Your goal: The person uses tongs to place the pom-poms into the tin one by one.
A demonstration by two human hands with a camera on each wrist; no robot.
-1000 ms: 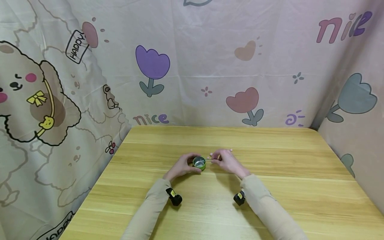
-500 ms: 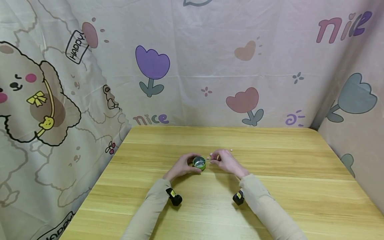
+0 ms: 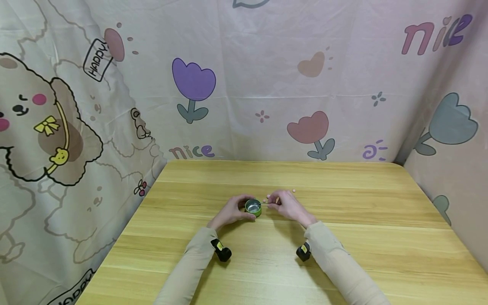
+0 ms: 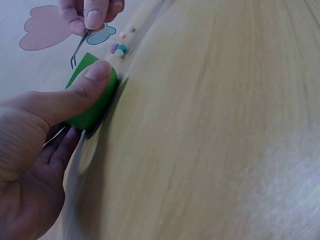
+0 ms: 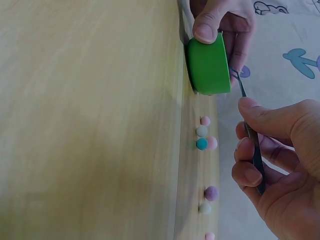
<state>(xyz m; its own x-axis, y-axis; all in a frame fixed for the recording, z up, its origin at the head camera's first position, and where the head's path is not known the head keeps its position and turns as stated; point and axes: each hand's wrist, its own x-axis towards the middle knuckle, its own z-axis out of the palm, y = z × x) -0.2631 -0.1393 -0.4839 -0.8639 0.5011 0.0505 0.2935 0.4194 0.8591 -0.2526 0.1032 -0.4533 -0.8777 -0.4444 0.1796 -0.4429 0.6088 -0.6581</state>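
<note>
A round green container (image 3: 253,213) with a shiny metallic inside stands upright on the table. My left hand (image 3: 231,209) grips its left side, thumb on the near wall and fingers round the far one. In my right hand (image 3: 286,206), thumb and fingers pinch a pair of dark metal tweezers (image 5: 257,162). Their bent tips reach over the container's opening, and no ball shows between them. Several small fuzzy balls lie on the table beside the container, among them a teal ball (image 5: 201,144), a purple ball (image 5: 211,193) and a pink ball (image 5: 205,120).
The light wooden table (image 3: 343,262) runs back to a printed cloth (image 3: 251,84) hanging behind it. Another patterned cloth hangs along the left side. A black wrist camera (image 3: 223,253) sits below the left hand, and a second camera (image 3: 303,251) below the right.
My right hand has shifted slightly to the left with the tweezers and its fingers have closed in a little. My left hand and the container have stayed put.
</note>
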